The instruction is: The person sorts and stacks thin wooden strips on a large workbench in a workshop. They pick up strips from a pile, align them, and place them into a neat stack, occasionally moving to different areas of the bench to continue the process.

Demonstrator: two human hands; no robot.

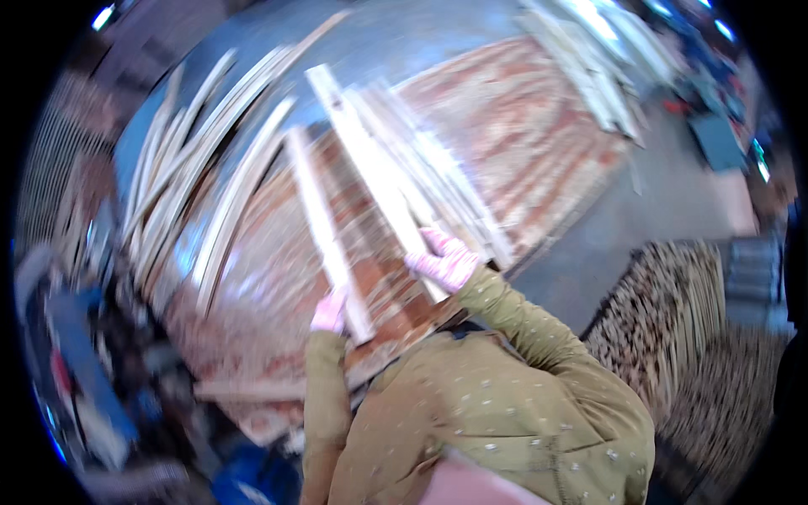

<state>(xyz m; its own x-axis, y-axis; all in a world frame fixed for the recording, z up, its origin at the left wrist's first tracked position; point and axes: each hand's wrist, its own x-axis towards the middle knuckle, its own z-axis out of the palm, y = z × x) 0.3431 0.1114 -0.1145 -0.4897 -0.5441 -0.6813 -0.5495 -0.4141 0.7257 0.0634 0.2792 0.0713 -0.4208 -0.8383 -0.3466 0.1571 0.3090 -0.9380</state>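
Two wooden strips are lying lengthwise on the red-streaked tabletop [539, 118], one by each hand: a left strip [316, 202] and a right strip [370, 168]. The left hand [328, 310], in a pink glove, is resting against the left strip's near end; its fingers are looking curled, but blur is hiding whether they are gripping. The right hand [444, 259], also gloved, is lying over the right strip's near end, thumb and fingers partly spread; I cannot tell whether it is clasping. Both strips are looking light and stiff, probably flexing slightly over their length, with edges that may be splintering; mid-length, across the narrow sides, is seeming the balanced hold. Several blurred strips [446, 185] are lying just right, at least five more strips [206, 168] are fanning out left, and one stack of sticks [661, 311], uncountable, is standing at right.
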